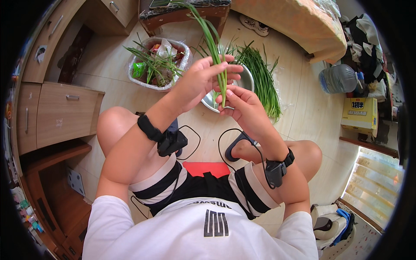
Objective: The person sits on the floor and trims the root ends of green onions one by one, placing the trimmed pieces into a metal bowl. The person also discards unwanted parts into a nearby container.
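A few long green garlic chives (211, 42) stand between my hands, their pale stem ends pointing down toward me. My left hand (208, 74) holds them midway, thumb across the stems and the other fingers spread behind. At the lower ends, the thumb and fingertips of my right hand (243, 104) pinch the stems. Below both hands a metal basin (248, 78) rests on the floor, partly hidden, with some green stalks in it. A large heap of chives (265, 84) lies right of the basin, on what looks like clear plastic.
A lined waste bin (130, 73) with leaf scraps and wrappers stands left of the basin. Wooden drawers (68, 110) line the left side. A big water bottle (339, 79) and a yellow carton (359, 113) are at right. Cables (200, 143) hang from my wrist devices.
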{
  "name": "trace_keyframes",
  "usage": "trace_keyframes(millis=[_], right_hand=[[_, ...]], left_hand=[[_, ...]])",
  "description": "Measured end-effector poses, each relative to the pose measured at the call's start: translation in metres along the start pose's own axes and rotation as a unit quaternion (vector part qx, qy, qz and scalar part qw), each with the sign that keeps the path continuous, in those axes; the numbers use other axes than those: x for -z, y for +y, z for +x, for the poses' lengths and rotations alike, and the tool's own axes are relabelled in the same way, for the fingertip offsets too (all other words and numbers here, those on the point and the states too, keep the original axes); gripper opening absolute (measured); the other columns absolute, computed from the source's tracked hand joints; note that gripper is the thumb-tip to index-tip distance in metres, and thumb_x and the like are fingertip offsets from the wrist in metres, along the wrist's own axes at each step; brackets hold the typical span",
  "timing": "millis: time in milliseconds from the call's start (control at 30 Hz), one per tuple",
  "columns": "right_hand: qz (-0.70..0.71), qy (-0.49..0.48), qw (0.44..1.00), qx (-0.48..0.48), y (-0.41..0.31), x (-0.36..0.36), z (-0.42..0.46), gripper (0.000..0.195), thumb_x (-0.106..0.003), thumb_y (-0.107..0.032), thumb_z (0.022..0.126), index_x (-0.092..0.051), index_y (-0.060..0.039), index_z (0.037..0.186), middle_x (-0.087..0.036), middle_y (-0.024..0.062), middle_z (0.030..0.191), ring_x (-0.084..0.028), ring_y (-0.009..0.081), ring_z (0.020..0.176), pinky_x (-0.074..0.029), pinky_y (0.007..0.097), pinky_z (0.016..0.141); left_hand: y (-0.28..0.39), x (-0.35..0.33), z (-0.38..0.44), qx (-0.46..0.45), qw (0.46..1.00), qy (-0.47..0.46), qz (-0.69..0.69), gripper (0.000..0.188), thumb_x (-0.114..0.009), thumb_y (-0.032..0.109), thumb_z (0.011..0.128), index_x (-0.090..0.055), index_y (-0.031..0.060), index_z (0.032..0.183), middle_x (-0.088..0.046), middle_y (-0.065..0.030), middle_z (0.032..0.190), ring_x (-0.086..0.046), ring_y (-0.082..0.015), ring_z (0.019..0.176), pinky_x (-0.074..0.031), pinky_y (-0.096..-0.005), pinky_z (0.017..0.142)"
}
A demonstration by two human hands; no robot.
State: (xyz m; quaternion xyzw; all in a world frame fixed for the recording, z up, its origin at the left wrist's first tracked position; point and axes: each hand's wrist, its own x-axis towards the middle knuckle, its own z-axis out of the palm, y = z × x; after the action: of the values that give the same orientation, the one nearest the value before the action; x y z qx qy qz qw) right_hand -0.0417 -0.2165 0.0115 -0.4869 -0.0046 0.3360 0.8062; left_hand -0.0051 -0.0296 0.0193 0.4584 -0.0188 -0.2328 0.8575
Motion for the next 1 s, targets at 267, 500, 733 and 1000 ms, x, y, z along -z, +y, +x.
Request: trace_keyframes(millis=[267,500,733,1000], right_hand=[[0.234,-0.077,0.968,-0.042,-0.005,0.01,0.005,0.024,-0.049,-0.011,0.104,-0.054,-0.003,0.126,-0.056,-0.0008,0.091,-0.053,0.0112,0.08,-0.049,0.0287,0.077],[0.134,-0.045,0.99,-0.026,-0.002,0.012,0.005,0.024,-0.049,-0.016,0.106,-0.057,-0.0022,0.124,-0.061,0.0014,0.095,-0.057,0.0107,0.085,-0.05,0.0306,0.075],[-0.28,0.167,0.926,0.192,0.008,0.008,0.011,0.032,-0.062,-0.027,0.103,-0.063,0.0001,0.119,-0.066,0.0067,0.104,-0.063,0.0121,0.089,-0.052,0.0283,0.077],[-0.254,0.165,0.935,0.186,-0.003,0.011,0.013,0.031,-0.07,-0.02,0.097,-0.066,0.0047,0.115,-0.071,0.0077,0.101,-0.067,0.0113,0.09,-0.055,0.0269,0.073]], left_hand=[[-0.006,0.003,-0.005,-0.006,0.999,-0.037,0.0,0.047,-0.049,0.017,0.103,-0.044,-0.0043,0.144,-0.06,-0.0228,0.135,-0.064,-0.0238,0.116,-0.053,-0.0375,0.099],[-0.007,0.005,-0.006,-0.02,0.998,0.003,0.061,0.035,-0.057,0.013,0.102,-0.052,-0.004,0.132,-0.066,-0.0176,0.124,-0.067,-0.0205,0.11,-0.053,-0.0337,0.097],[-0.013,0.006,-0.006,-0.06,0.978,0.064,0.19,0.037,-0.059,0.011,0.102,-0.052,-0.0045,0.135,-0.071,-0.0123,0.114,-0.067,-0.0159,0.106,-0.054,-0.0304,0.093],[-0.026,-0.001,-0.01,-0.003,0.981,0.042,0.19,0.029,-0.061,0.007,0.1,-0.058,-0.0052,0.127,-0.072,-0.013,0.109,-0.073,-0.0181,0.097,-0.058,-0.0288,0.083]])
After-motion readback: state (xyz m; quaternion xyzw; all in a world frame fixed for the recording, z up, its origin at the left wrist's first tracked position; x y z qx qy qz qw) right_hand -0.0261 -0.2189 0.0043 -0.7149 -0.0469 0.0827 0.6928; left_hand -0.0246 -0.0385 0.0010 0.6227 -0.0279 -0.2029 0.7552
